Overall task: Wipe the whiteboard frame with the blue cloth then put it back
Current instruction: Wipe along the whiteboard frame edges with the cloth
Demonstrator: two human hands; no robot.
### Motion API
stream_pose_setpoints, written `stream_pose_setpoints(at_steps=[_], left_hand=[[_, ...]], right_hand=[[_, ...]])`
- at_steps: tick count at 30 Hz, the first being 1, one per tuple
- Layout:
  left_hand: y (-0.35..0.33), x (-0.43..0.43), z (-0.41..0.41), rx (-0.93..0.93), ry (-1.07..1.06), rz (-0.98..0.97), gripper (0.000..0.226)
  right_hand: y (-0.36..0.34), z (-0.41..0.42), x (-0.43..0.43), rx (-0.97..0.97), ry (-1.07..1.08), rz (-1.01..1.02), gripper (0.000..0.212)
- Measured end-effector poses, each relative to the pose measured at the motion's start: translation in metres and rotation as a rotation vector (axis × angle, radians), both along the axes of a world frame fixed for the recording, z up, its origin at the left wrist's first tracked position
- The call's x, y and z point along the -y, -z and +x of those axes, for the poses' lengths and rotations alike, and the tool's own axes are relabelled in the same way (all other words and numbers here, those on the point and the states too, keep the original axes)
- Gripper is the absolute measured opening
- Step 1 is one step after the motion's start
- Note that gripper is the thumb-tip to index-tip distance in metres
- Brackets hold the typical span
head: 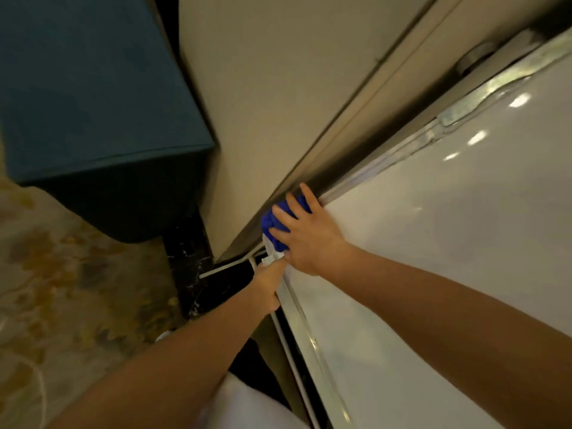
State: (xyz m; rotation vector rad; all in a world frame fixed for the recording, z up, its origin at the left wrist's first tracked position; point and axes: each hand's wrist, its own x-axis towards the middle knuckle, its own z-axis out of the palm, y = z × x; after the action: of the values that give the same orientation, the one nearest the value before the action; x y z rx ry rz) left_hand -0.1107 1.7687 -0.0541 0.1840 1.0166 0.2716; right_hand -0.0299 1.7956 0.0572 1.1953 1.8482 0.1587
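Right hand presses crumpled blue cloth on white whiteboard frame corner | left hand grasps frame | wiping underway, return pending

Bright royal blue on the cloth, the strongest colour here, with a scrap of white showing at its lower end. The whiteboard reads glossy white, dotted with pale light reflections up top, and its frame runs silvery grey along the edge. Behind it, the wall is plain beige, shading to a dark band where it meets the board. Over on the left, a chair in deep teal, unpatterned. Below that, carpet in cream with mustard-yellow and grey leafy blotches. A black strip with white flecks sits between carpet and wall.
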Motion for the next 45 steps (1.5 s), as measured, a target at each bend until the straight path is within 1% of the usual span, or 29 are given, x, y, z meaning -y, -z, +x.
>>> stream_pose_setpoints(at_steps=[2,4,7,9,13,14,16,17,18,19,21,23,24,25,26,27,28,29,30,31,32,34,35,37,38,41,42,43,45], left_hand=[[-0.008,0.000,-0.023,-0.039,-0.004,0.034,0.071],[-0.007,0.001,-0.045,-0.066,0.015,0.061,0.074],[-0.012,0.004,-0.066,-0.046,0.019,0.016,0.083],[-0.015,0.002,-0.078,-0.034,0.040,0.000,0.082],[-0.012,-0.011,-0.080,-0.024,0.079,0.023,0.062],[-0.012,-0.014,-0.079,-0.031,0.082,0.044,0.062],[-0.010,-0.025,-0.078,-0.019,0.075,0.107,0.077],[-0.010,-0.033,-0.079,-0.013,0.083,0.154,0.085],[-0.009,-0.041,-0.080,-0.019,0.104,0.216,0.087],[-0.010,-0.049,-0.080,-0.034,0.143,0.297,0.084],[-0.016,-0.061,-0.080,-0.072,0.277,0.501,0.068],[-0.023,-0.069,-0.076,-0.122,0.457,0.760,0.060],[-0.026,-0.071,-0.073,-0.141,0.543,0.904,0.059],[-0.029,-0.072,-0.070,-0.133,0.611,1.042,0.061],[-0.030,-0.072,-0.069,-0.096,0.657,1.163,0.068],[-0.031,-0.070,-0.068,-0.052,0.681,1.240,0.081],[-0.028,-0.070,-0.067,-0.033,0.683,1.273,0.094],[-0.027,-0.068,-0.067,-0.065,0.685,1.292,0.105],[-0.027,-0.064,-0.068,-0.143,0.697,1.303,0.115],[-0.028,-0.058,-0.070,-0.239,0.718,1.297,0.124],[-0.030,-0.053,-0.068,-0.317,0.746,1.299,0.131],[-0.034,-0.044,-0.059,-0.420,0.755,1.346,0.138],[-0.038,-0.039,-0.054,-0.449,0.726,1.376,0.137],[-0.045,-0.029,-0.045,-0.480,0.670,1.423,0.132],[-0.047,-0.024,-0.042,-0.496,0.654,1.445,0.130],[-0.042,-0.010,-0.040,-0.561,0.632,1.521,0.124],[-0.041,-0.005,-0.039,-0.568,0.620,1.516,0.122],[-0.041,0.000,-0.039,-0.567,0.603,1.497,0.121],[-0.043,0.006,-0.039,-0.559,0.587,1.475,0.119]], right_hand=[[-0.006,-0.018,0.003,-0.044,0.013,0.063,0.060],[-0.013,-0.034,0.008,-0.072,0.020,0.095,0.058],[-0.021,-0.052,0.019,-0.122,0.042,0.136,0.058],[-0.023,-0.061,0.025,-0.138,0.063,0.175,0.058],[-0.021,-0.072,0.027,-0.103,0.124,0.194,0.060],[-0.023,-0.072,0.027,-0.090,0.140,0.206,0.060],[-0.035,-0.063,0.027,-0.036,0.170,0.253,0.063],[-0.046,-0.055,0.027,0.003,0.175,0.298,0.064],[-0.059,-0.044,0.027,0.026,0.191,0.366,0.065],[-0.074,-0.030,0.028,0.029,0.221,0.454,0.066],[-0.094,-0.010,0.032,-0.007,0.317,0.667,0.065],[-0.087,-0.017,0.035,-0.071,0.404,0.786,0.062],[-0.070,-0.028,0.038,-0.106,0.399,0.774,0.061],[-0.048,-0.043,0.042,-0.134,0.371,0.701,0.061],[-0.027,-0.057,0.048,-0.144,0.331,0.604,0.060],[-0.014,-0.066,0.053,-0.138,0.298,0.515,0.060],[-0.011,-0.067,0.056,-0.114,0.276,0.461,0.059],[-0.018,-0.061,0.054,-0.084,0.257,0.454,0.059],[-0.032,-0.048,0.050,-0.043,0.240,0.492,0.058],[-0.050,-0.032,0.045,-0.021,0.240,0.573,0.058],[-0.070,-0.013,0.040,-0.013,0.271,0.698,0.059],[-0.112,0.028,0.038,-0.001,0.353,0.960,0.060],[-0.126,0.039,0.041,-0.027,0.399,1.050,0.060],[-0.120,0.031,0.048,-0.082,0.449,1.132,0.059],[-0.101,0.017,0.052,-0.108,0.417,1.098,0.059],[-0.043,-0.031,0.069,-0.161,0.270,0.696,0.060],[-0.039,-0.033,0.069,-0.133,0.257,0.624,0.061],[-0.049,-0.025,0.062,-0.095,0.243,0.621,0.061],[-0.088,0.002,0.044,-0.037,0.263,0.769,0.061]])
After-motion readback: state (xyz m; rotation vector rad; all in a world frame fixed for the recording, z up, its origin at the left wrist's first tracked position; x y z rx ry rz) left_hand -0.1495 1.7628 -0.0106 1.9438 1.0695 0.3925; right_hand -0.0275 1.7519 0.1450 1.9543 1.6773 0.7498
